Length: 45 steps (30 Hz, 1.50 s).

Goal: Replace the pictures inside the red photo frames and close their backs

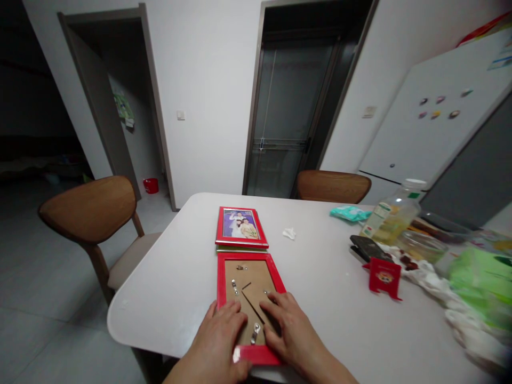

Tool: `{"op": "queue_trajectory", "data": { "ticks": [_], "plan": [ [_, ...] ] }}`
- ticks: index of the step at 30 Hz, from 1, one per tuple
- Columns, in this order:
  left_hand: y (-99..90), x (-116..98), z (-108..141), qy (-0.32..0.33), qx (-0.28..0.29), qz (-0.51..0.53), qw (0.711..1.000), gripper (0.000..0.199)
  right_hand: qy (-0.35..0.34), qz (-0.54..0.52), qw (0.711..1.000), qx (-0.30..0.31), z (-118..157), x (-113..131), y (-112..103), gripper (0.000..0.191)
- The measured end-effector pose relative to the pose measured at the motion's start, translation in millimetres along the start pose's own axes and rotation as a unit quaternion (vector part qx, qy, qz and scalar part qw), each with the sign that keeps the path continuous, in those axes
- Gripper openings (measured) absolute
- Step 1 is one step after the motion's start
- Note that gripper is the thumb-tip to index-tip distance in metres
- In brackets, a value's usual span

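Observation:
A red picture frame (253, 354) lies face down near the table's front edge, its brown backing board showing small metal clips and a dark diagonal slot. My left hand (221, 336) rests over its lower left side, fingers bent and spread, thumb at the bottom rim. On the right side of the backing lies my right hand (291, 329), fingers apart, the fingertips near a clip at the right edge. Just beyond, another red frame (242, 228) lies face up on top of something with a greenish edge, showing a photo of people in a silver inner border.
The white table (168, 298) carries a crumpled tissue (288, 233), a teal packet (350, 214), a bottle of yellowish liquid (394, 213), a dark object (370, 249), a red stand (384, 278) and a green packet (480, 288). Wooden chairs stand left (92, 210) and behind (334, 185).

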<state>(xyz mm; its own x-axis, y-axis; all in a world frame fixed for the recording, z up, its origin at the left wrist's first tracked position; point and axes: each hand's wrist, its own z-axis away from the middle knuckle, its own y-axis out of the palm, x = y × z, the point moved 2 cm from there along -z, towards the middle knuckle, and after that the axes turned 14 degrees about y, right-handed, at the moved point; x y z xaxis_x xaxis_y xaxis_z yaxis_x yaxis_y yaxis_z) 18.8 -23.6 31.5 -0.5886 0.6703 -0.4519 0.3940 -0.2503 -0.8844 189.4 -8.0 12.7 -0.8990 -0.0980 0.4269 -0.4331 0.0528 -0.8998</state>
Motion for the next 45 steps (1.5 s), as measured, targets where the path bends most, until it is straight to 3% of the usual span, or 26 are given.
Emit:
{"op": "queue_trajectory", "data": {
  "ticks": [6, 11, 14, 20, 23, 27, 31, 41, 45],
  "plan": [
    [21.1, 11.1, 3.0, -0.005, -0.059, -0.006, 0.998, 0.049, -0.075, 0.021, 0.996, -0.033, 2.6, 5.1, 11.7, 0.024],
    [23.8, 19.3, 7.1, 0.008, -0.085, -0.002, 0.996, 0.04, -0.174, 0.031, 0.984, 0.013, 12.9, 20.6, 5.2, 0.028],
    [22.9, 19.1, 6.7, 0.014, -0.091, -0.005, 0.996, 0.041, -0.189, 0.055, 0.98, 0.039, 17.9, 23.4, 2.3, 0.037],
    [23.3, 18.2, 6.6, 0.007, -0.088, -0.005, 0.996, 0.036, -0.199, 0.069, 0.976, 0.049, 25.0, 16.2, 1.5, 0.037],
    [24.1, 19.5, 7.0, 0.002, -0.089, 0.003, 0.996, 0.036, -0.182, 0.04, 0.982, 0.014, 20.6, 9.2, 2.4, 0.034],
    [23.8, 20.3, 6.9, -0.008, -0.078, 0.011, 0.997, 0.037, -0.061, 0.032, 0.995, -0.071, 0.0, -10.1, -0.2, 0.033],
    [22.3, 19.3, 5.9, -0.013, -0.07, 0.012, 0.997, 0.037, 0.019, 0.069, 0.995, -0.068, -16.1, -21.1, -2.9, 0.029],
    [21.7, 19.0, 5.2, -0.023, -0.069, 0.016, 0.997, 0.039, 0.004, 0.11, 0.993, -0.029, -14.8, -15.5, -3.5, 0.028],
    [21.3, 18.3, 6.1, -0.025, -0.072, 0.021, 0.997, 0.036, -0.028, 0.083, 0.995, -0.041, -18.5, 0.8, -4.3, 0.028]
  ]
}}
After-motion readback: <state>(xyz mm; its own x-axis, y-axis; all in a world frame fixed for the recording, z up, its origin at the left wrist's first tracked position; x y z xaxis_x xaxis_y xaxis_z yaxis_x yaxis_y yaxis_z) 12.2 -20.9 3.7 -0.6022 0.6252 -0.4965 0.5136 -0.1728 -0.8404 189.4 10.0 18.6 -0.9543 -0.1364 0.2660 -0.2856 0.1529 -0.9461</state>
